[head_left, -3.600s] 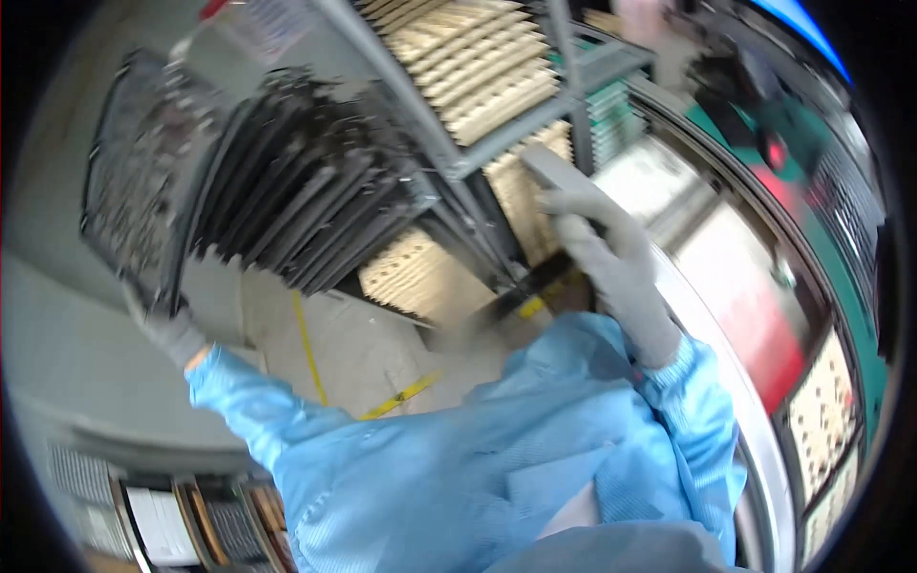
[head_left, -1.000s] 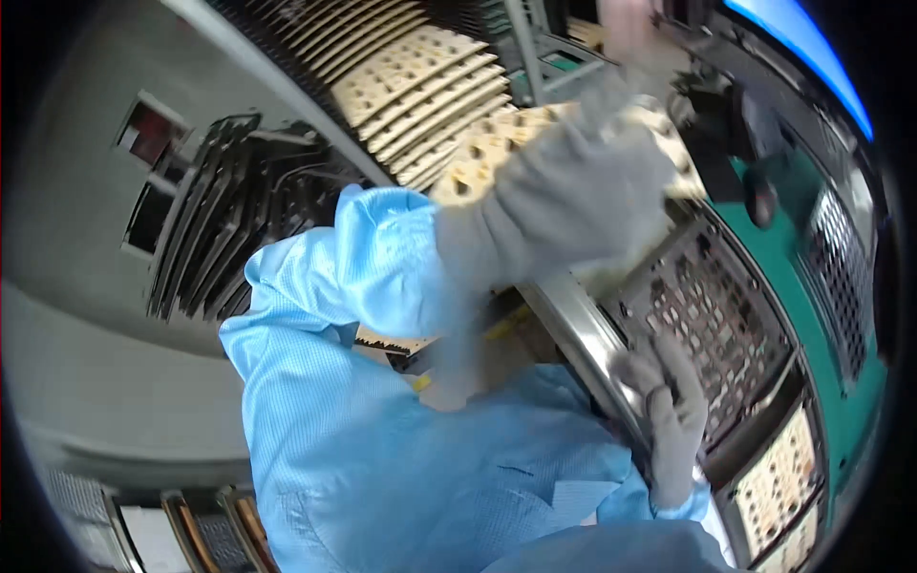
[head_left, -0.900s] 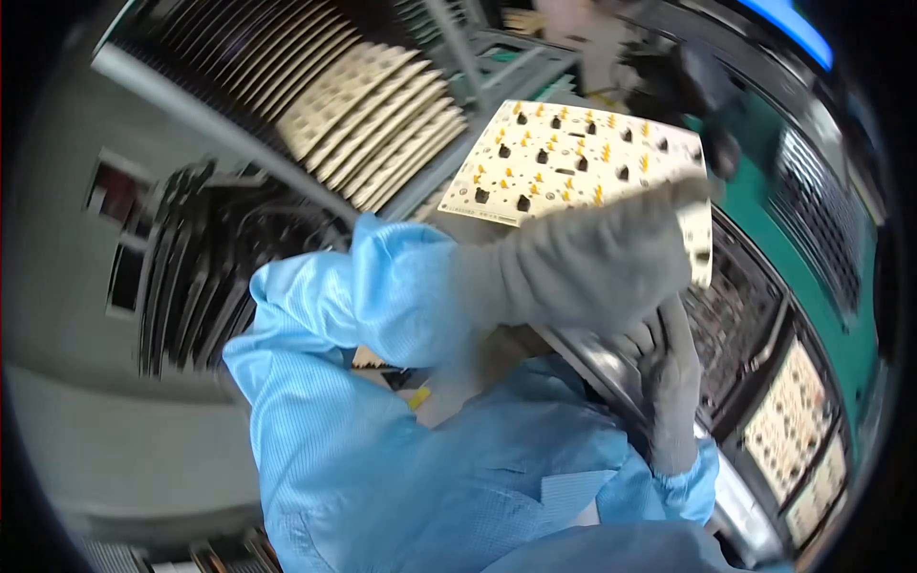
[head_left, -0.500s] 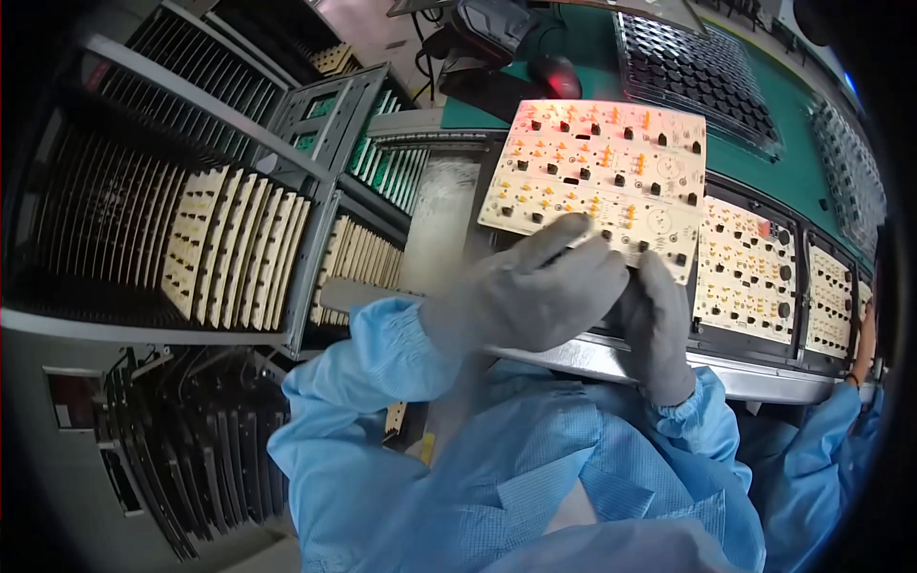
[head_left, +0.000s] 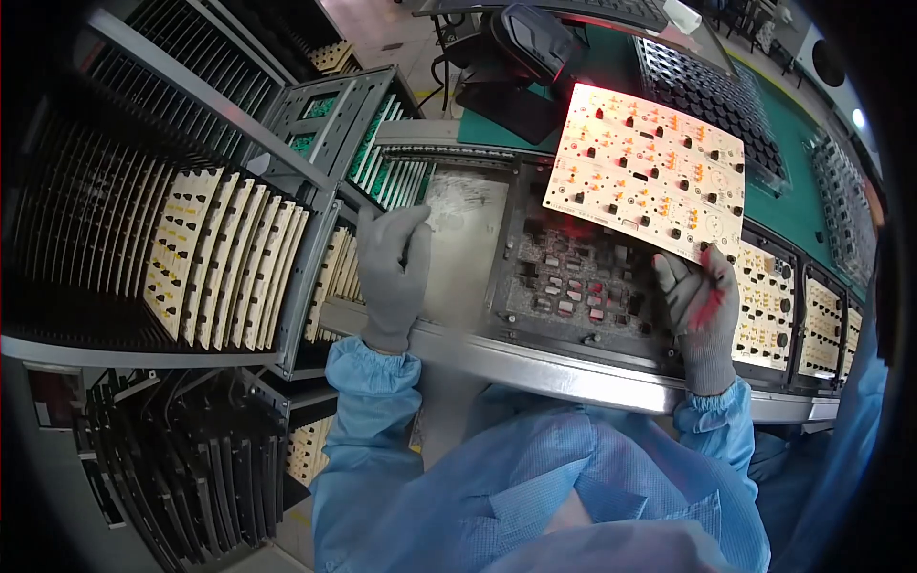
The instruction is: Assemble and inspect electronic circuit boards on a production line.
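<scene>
My right hand, in a grey glove, pinches the near right corner of a cream circuit board. Black and orange components cover the board, which is held tilted above a black carrier tray with cut-out pockets. Red light falls on the board and on my right fingers. My left hand, gloved too, hovers by the metal rail's left end with its fingers loosely bent. A gap shows between its thumb and fingers, and it holds nothing visible.
Slotted racks with upright cream boards stand at left. A scanner on a stand is beyond the board. Further trays with boards line the rail at right. Clear trays of black round parts lie on the green mat.
The board has been lifted away to the far right in my right hand, baring the carrier tray. My left hand has left the board and moved left toward the racks.
</scene>
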`<state>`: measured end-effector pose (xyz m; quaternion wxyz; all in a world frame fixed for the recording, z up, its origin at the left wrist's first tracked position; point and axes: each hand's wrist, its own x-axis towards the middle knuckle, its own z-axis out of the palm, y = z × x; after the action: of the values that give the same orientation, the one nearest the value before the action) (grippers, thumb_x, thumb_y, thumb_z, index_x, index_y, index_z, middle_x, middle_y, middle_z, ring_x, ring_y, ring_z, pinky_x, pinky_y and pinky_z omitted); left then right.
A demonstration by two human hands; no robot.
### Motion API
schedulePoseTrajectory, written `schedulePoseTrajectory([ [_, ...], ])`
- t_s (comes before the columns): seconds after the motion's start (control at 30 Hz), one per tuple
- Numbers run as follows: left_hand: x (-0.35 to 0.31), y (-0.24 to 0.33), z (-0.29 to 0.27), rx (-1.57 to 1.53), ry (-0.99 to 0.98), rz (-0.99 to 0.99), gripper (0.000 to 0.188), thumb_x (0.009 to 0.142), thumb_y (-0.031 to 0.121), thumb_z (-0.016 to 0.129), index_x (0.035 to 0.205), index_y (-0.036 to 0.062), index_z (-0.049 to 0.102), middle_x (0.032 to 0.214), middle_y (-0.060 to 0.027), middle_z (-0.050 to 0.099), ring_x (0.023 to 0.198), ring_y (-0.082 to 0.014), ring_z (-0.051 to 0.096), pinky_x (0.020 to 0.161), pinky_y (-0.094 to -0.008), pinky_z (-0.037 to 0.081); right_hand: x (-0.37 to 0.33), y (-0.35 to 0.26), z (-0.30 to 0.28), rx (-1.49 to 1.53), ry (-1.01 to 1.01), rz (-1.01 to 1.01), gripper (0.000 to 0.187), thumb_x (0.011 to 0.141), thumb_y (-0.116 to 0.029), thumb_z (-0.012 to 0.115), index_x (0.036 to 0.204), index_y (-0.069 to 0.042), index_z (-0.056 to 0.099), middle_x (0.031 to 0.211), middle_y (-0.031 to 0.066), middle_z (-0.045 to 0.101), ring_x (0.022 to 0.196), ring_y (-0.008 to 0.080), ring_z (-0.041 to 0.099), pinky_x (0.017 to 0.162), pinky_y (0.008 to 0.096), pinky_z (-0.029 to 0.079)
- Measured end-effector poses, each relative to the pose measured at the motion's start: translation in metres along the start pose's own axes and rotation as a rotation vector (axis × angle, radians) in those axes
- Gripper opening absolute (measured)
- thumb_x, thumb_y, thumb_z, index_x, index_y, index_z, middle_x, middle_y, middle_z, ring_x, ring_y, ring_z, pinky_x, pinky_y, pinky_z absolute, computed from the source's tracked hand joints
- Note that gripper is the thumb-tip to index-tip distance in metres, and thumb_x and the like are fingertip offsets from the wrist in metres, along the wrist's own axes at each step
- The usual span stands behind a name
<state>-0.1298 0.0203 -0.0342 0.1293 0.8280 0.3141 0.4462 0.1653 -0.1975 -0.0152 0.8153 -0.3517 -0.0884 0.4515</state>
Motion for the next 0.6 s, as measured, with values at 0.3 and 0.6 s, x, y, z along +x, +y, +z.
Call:
schedulePoseTrajectory([
  [0.3, 0.000, -0.001, 0.004, -0.031, -0.074, 0.048, 0.016, 0.088, 0.004, 0.066, 0.103, 0.0057, 0.067, 0.099, -0.0108, 0.069, 0.095, -0.0292, 0.065, 0.107, -0.0572, 0.036, 0.006, -0.002, -0.005, 0.031, -0.042, -0.061, 0.045, 0.104, -0.023, 0.042, 0.141, 0.002, 0.037, 0.141, 0.0226, 0.050, 0.117, 0.0359, 0.061, 0.099, 0.0462, 0.054],
  [0.6, 0.001, -0.001, 0.005, -0.047, -0.096, 0.068, 0.016, 0.087, 0.004, 0.066, 0.103, 0.0056, 0.068, 0.099, -0.0101, 0.069, 0.094, -0.0292, 0.066, 0.107, -0.0575, 0.036, 0.005, -0.006, -0.010, 0.173, -0.131, 0.015, 0.038, 0.104, -0.022, 0.043, 0.134, 0.001, 0.045, 0.136, 0.0241, 0.053, 0.114, 0.0352, 0.063, 0.098, 0.0457, 0.055],
])
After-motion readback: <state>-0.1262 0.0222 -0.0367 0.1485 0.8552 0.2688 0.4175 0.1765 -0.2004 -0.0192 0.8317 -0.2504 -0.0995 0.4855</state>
